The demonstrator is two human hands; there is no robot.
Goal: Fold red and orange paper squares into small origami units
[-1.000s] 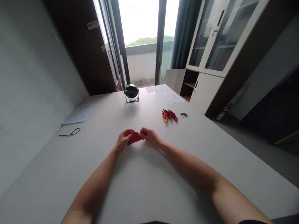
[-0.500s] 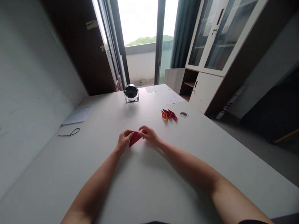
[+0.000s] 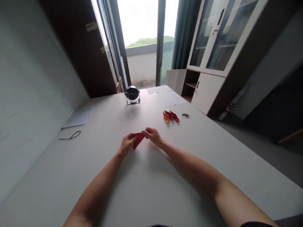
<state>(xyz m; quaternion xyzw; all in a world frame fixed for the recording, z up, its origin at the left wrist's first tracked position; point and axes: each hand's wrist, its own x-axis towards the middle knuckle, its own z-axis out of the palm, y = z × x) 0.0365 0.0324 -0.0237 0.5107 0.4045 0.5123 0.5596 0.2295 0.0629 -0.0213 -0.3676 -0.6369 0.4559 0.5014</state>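
Between my two hands is a red sheet of paper (image 3: 138,140) folded to a triangle, with its point toward me. My left hand (image 3: 128,142) pinches its left side, thumb on the near face. At the upper right corner my right hand (image 3: 151,134) grips the paper between thumb and fingers. Beyond and to the right, several small folded paper pieces (image 3: 171,116), orange and red, stand close together on the white table (image 3: 155,187).
A roll of tape (image 3: 185,116) lies right of the folded pieces. Farther back stands a small round silver-and-black device (image 3: 132,95). Paper sheets (image 3: 78,117) and a black cable tie (image 3: 70,135) lie at the left edge; more sheets (image 3: 174,98) are at the far right.
My right hand has closed its fingers on the paper's upper right corner, where they were more spread before. The left thumb sits a little farther in on the paper.
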